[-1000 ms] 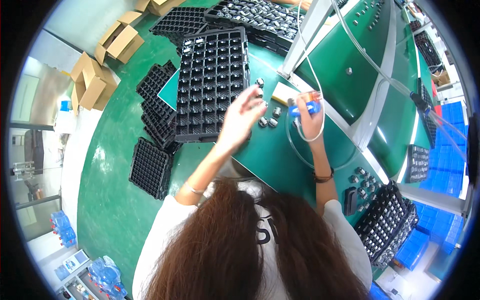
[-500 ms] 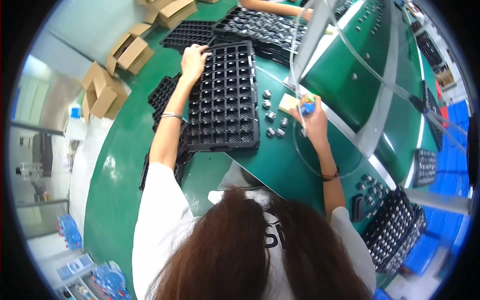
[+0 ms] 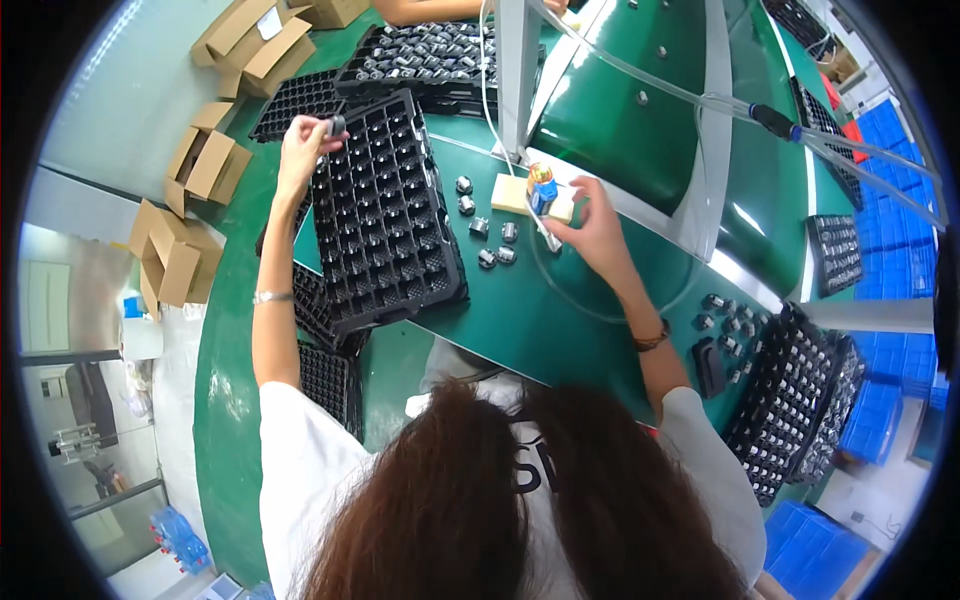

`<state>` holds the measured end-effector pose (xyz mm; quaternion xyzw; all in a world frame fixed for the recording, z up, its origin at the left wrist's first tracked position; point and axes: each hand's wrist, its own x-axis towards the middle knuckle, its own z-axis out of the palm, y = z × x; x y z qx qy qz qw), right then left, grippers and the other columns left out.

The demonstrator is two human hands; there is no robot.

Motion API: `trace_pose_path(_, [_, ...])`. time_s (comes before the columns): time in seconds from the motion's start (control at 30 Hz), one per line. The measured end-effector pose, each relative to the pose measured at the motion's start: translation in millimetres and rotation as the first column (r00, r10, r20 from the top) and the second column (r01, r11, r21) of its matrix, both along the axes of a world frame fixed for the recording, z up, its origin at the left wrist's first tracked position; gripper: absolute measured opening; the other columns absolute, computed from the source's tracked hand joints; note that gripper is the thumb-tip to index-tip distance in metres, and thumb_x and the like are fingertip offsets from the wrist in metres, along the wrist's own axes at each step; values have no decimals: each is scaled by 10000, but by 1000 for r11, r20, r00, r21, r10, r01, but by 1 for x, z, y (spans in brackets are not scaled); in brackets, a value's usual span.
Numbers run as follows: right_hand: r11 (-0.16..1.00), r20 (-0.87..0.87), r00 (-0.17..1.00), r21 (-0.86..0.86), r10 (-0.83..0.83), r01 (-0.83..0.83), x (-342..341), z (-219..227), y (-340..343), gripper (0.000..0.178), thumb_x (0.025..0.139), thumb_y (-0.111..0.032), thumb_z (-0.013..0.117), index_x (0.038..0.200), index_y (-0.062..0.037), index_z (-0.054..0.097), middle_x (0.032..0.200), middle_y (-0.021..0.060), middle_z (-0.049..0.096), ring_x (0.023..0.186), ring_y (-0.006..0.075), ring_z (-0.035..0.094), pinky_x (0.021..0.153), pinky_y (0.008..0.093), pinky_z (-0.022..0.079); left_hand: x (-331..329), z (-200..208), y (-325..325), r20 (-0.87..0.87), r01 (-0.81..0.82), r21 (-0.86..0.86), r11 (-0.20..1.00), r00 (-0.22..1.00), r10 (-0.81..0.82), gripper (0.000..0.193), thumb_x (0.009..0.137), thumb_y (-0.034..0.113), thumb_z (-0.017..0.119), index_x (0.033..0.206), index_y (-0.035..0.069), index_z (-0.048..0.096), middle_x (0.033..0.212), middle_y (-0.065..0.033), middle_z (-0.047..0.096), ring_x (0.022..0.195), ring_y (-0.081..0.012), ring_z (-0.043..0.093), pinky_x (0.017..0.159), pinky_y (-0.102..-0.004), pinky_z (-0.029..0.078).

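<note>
My left hand (image 3: 302,155) is at the far left corner of a black compartment tray (image 3: 385,215). Its fingers pinch a small dark cylindrical part (image 3: 336,126) above the tray's edge. Many of the tray's pockets hold small pieces. My right hand (image 3: 598,232) has thumb and fingers spread beside a small blue container with an orange top (image 3: 543,190). That container stands at a pale yellow block (image 3: 512,192). A slim white piece (image 3: 547,236) slants below it near my thumb; whether the thumb touches it I cannot tell. Several small silver-and-black parts (image 3: 480,228) lie between tray and block.
A metal post (image 3: 516,80) with clear tubing rises beyond the block. Filled trays (image 3: 430,55) are stacked at the back, near another person's arm (image 3: 440,10). More filled trays (image 3: 785,400) and loose parts stand at the right. Cardboard boxes (image 3: 210,165) line the left.
My left hand has lifted off the tray's far edge and now pinches a small dark part. My right hand has opened away from the blue container. The whole view has shifted.
</note>
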<state>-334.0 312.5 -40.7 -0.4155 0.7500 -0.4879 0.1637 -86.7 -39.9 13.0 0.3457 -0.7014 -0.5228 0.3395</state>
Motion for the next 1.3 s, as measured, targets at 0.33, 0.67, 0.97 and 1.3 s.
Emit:
trace_pose_path(0.33, [966,-243,954,-230,-174,117,-22,-22,-58,320,756,-225,666,1000,-55,548,865,170,562,808,358,564,692,404,459,8,-2,175,-288,334,585,739,938,-195,398,938,235,459,1216,-48,456,1105,-147,578,935,-219,606,830,-268,506])
trace_pose_path(0.67, [847,-394,750,-275,-531,455,-152,-46,-77,276,783,-262,629,956,-50,589,774,173,618,754,358,602,668,418,466,-8,-10,246,-544,475,748,463,839,19,419,895,45,509,1289,-12,379,1130,-169,543,1027,-244,568,907,-292,488])
trace_pose_path(0.97, [836,-217,839,-375,-498,400,-125,-22,-62,250,816,-221,636,939,-13,570,881,106,573,769,251,570,693,337,444,-46,-23,260,-545,444,746,496,836,72,340,899,119,535,1212,-5,485,1127,-82,557,1019,-171,554,968,-309,419])
trace_pose_path(1.3, [898,547,771,-435,326,-71,56,28,-19,179,873,-166,463,979,-38,527,906,24,530,765,64,487,645,182,390,-49,-13,272,-495,355,722,594,864,86,320,855,96,606,1150,-14,550,1042,-42,589,922,-82,543,823,-231,453])
